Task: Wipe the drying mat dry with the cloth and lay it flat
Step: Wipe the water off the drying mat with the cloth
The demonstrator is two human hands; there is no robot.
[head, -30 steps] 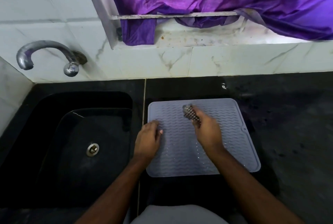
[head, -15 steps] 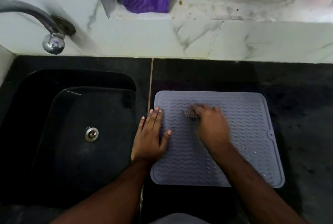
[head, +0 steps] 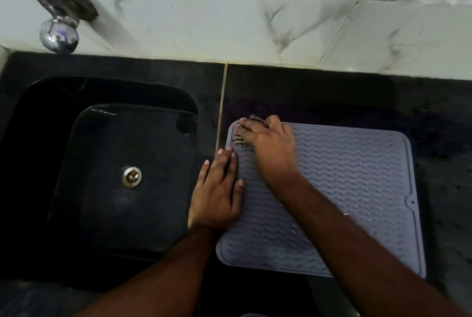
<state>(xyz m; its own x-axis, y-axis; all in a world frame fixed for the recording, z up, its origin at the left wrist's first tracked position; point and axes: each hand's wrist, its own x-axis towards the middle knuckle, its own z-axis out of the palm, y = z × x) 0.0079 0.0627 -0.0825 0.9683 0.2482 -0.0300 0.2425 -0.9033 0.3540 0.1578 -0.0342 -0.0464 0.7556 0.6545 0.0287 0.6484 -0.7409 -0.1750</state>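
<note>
Lay flat on black stone table (head: 332, 92) — grey ribbed silicone drying mat (head: 357, 184). Pinned by flat, released left hand (head: 217, 194); right hand (head: 270, 153) grasping checked cloth (head: 240, 139) (far-left corner). Risked sliding sinkward — wet underside.

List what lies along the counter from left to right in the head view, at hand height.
Black sink basin → round metal drain → left hand → right hand gripping the checked cloth → grey ridged drying mat → black stone counter.

Black countertop (head: 332, 92) under drying mat (head: 357, 176)
</note>
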